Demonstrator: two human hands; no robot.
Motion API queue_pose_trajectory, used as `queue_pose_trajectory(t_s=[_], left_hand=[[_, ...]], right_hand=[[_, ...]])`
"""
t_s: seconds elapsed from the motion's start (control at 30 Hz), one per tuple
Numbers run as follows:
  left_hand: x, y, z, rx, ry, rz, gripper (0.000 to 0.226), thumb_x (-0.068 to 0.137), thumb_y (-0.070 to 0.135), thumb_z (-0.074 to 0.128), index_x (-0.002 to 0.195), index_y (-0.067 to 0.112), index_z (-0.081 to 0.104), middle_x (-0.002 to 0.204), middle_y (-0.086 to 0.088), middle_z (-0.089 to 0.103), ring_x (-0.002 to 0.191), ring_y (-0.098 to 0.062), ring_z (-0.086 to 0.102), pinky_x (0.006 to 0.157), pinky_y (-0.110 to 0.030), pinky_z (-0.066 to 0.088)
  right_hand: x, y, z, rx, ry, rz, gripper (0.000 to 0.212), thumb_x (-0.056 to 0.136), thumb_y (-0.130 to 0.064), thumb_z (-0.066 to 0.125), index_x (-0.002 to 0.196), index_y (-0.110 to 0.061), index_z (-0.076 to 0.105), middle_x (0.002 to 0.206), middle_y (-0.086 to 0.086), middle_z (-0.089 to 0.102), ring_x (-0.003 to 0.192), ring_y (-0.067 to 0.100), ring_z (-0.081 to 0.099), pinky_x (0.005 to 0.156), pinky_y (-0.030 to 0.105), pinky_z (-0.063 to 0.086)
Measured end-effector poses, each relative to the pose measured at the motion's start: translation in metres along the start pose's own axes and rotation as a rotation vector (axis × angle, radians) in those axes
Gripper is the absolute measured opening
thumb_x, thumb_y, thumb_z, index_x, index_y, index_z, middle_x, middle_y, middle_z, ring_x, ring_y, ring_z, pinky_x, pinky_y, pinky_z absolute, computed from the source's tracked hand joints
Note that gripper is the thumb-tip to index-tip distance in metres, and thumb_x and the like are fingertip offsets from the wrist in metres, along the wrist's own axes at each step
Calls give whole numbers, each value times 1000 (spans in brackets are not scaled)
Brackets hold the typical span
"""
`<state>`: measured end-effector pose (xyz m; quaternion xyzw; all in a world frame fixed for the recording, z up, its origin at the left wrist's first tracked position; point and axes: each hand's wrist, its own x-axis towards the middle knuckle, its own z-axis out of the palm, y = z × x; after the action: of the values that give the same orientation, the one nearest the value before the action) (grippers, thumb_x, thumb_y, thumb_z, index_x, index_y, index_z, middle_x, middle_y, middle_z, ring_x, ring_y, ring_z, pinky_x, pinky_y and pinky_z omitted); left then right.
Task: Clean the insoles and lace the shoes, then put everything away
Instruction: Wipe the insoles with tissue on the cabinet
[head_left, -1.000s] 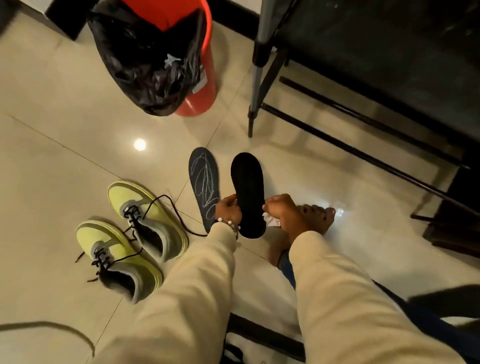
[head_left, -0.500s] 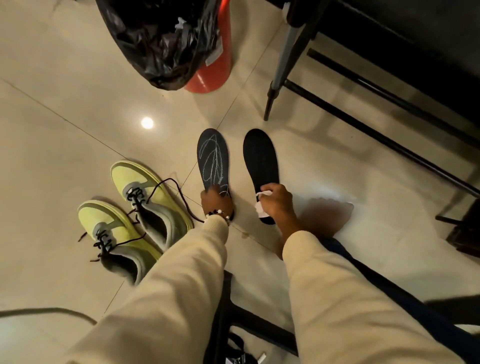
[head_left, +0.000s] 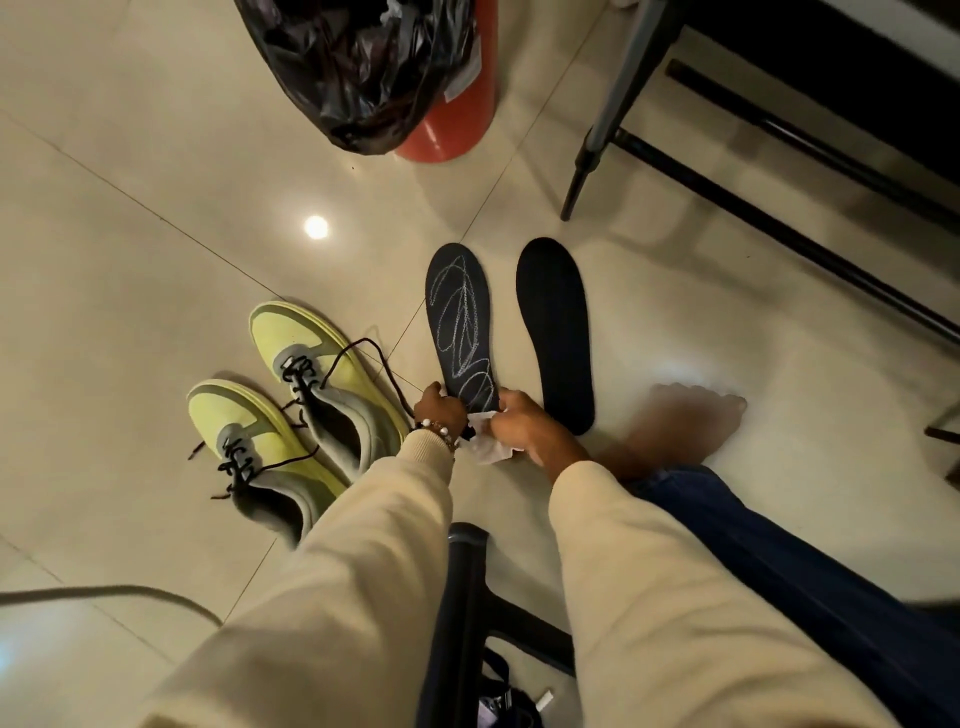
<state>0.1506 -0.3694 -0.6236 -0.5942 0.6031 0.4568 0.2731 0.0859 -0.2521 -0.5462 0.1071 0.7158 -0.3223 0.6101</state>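
our left hand (head_left: 440, 410) grips the heel of the chalk-scribbled insole (head_left: 460, 332) on the floor tiles (head_left: 156, 156); our right hand (head_left: 524, 428) clutches a white wipe (head_left: 488, 449) beside it, yellow shoes (head_left: 311, 395) at left.

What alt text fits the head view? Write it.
Both hands meet at the heel of a chalk-scribbled insole on the floor, the right hand holding a white wipe; a clean insole and yellow shoes lie alongside.
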Motion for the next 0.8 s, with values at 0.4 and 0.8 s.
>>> queue_pose_trajectory(t_s=[0.4,0.8], left_hand=[[-167,88,-73,-178,-54,127,33,97,3,43,126,-1,58,129,-19,58,98,-27,60,75,-31,51],[-331,108,-83,-489,-92,557,14,56,22,59,60,20,73,79,-11,72,77,-30,67,76,-54,57]], right_hand=[[-104,-50,-60,156,103,-148,25,90,-9,62,114,-3,65,116,14,64,105,32,62,95,43,50],[-318,-38,-123,640,462,-438,24,89,-4,62,69,-15,56,73,4,59,62,15,57,59,30,53]])
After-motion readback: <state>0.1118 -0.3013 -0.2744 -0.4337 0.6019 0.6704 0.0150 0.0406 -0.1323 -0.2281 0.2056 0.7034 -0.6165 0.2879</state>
